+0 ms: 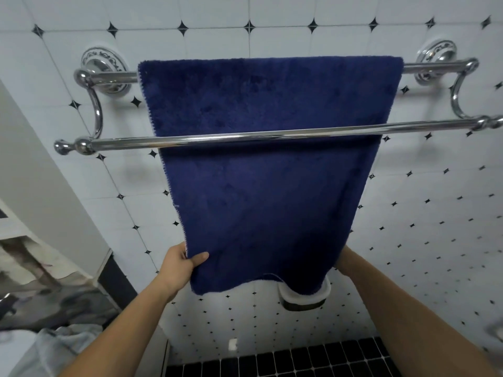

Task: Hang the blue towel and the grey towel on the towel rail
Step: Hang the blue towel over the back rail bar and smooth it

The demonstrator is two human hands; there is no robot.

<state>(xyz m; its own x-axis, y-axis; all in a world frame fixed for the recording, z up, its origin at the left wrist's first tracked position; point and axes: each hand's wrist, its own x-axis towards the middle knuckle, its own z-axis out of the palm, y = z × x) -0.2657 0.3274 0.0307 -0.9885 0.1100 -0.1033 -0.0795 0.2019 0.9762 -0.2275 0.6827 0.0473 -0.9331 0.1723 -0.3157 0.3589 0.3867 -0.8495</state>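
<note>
The blue towel (266,170) hangs over the back bar of the chrome towel rail (114,142), behind the front bar, which is bare. My left hand (181,261) pinches the towel's lower left edge, thumb on the front. My right hand (344,261) is at the lower right edge, mostly hidden behind the cloth. A pale grey cloth (58,346), possibly the grey towel, lies at the bottom left.
White wall tiles with small black diamonds surround the rail. A white soap dish (307,296) on the wall sits just under the towel's hem. A patterned counter (32,292) is at the left. Black floor tiles show at the bottom.
</note>
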